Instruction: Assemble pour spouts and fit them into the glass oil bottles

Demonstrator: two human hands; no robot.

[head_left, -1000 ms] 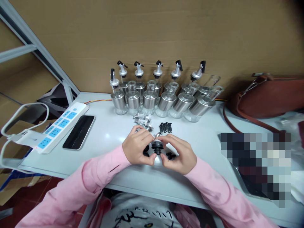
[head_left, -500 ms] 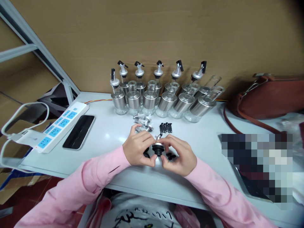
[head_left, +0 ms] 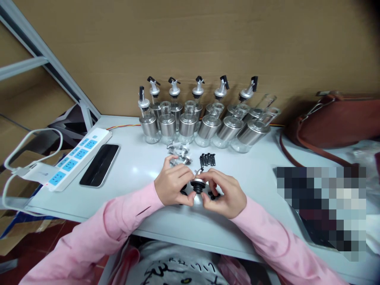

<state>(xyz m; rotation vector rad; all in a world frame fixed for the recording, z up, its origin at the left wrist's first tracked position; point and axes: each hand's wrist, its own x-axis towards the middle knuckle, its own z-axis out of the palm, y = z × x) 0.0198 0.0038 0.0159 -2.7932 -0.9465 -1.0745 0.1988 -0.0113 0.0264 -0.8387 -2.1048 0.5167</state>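
Note:
Between my hands, just above the table, is a pourer stopper (head_left: 198, 185) with a silver spout on top and black ribbed rings below. The fingers of my left hand (head_left: 175, 183) close on its left side, and my right hand (head_left: 227, 193) pinches it from the right. Silver spout parts (head_left: 179, 151) lie in a small heap beyond my left hand. A row of black levers (head_left: 207, 159) is laid out past my right hand. Small black pieces (head_left: 213, 195) are partly covered by my right hand, and other black parts (head_left: 183, 190) by my left.
Several glass bottles with steel sleeves (head_left: 188, 124) stand at the back, some topped with pourers. To the left lie a phone (head_left: 100, 165) and a power strip (head_left: 78, 158) with cables. A brown bag (head_left: 338, 122) sits at the right, behind a blurred-out area.
Both hands keep their hold on the pourer stopper, almost still. The view has shifted very slightly; nothing else has visibly moved.

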